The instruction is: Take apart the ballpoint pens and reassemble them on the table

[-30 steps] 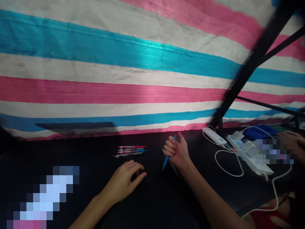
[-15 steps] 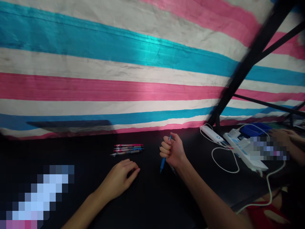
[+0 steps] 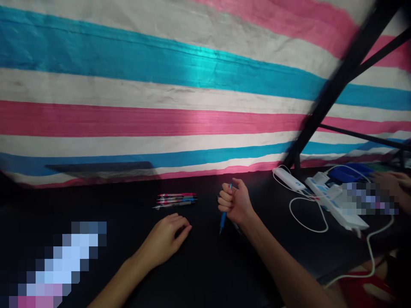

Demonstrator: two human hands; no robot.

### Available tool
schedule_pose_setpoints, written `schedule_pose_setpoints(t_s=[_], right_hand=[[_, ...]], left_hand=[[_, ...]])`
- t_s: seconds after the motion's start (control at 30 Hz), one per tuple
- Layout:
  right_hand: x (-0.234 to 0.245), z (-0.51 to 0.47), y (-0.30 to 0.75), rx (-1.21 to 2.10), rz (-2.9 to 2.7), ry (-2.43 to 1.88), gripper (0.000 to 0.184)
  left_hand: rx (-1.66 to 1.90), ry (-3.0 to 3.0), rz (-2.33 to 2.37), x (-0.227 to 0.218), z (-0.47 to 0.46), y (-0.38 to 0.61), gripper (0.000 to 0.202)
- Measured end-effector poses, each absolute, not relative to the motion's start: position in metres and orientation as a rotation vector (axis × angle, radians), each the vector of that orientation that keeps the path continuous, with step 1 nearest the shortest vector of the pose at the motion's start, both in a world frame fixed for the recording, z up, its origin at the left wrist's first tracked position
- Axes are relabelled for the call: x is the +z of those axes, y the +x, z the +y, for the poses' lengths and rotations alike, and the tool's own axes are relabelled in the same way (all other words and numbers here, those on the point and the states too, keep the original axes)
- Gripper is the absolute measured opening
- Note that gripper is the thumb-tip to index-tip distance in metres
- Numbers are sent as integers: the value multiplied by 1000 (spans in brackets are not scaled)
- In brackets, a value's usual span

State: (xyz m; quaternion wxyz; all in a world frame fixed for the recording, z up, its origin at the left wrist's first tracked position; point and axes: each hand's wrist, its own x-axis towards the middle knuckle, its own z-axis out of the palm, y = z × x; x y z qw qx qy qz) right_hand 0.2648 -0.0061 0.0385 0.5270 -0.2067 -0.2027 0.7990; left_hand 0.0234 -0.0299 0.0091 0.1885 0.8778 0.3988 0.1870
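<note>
My right hand (image 3: 235,202) is closed in a fist round a blue pen (image 3: 222,221), held upright with its lower end sticking out below the fist above the black table (image 3: 205,265). My left hand (image 3: 167,238) rests palm down on the table with its fingers loosely curled and nothing in it. A small row of several pens (image 3: 176,200), pink and blue, lies flat on the table just beyond my left hand.
A striped pink, blue and white tarp (image 3: 160,94) hangs behind the table. At the right lie a white power bank (image 3: 289,179) with a white cable (image 3: 305,218), a white power strip (image 3: 334,205) and a blue object. Another person's hand (image 3: 390,183) is at the far right. A black metal post (image 3: 337,85) slants up.
My right fist has tightened round the blue pen, the thumb folding down. The left hand has stayed nearly still; the view has shifted slightly.
</note>
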Motion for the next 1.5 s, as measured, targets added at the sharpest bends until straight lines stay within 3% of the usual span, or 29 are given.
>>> schedule_pose_setpoints(t_s=[0.47, 0.67, 1.1, 1.27, 1.4, 1.5], right_hand=[[34, -3, 267, 1906, -470, -491, 35], [37, -4, 266, 1898, -489, -537, 29], [42, -1, 276, 1801, -506, -593, 30], [42, 7, 280, 1476, -650, -954, 17], [29, 12, 287, 1091, -1058, -1373, 21], [20, 10, 291, 799, -1436, -1649, 13]], left_hand=[[691, 2519, 1088, 7, -30, 23, 23], [880, 2569, 1364, 3, -19, 16, 19], [625, 2550, 1805, -5, -10, 6, 26], [583, 2539, 1876, -2, -9, 5, 27], [569, 2504, 1879, -1, -8, 3, 27], [573, 2487, 1875, 0, -7, 2, 25]])
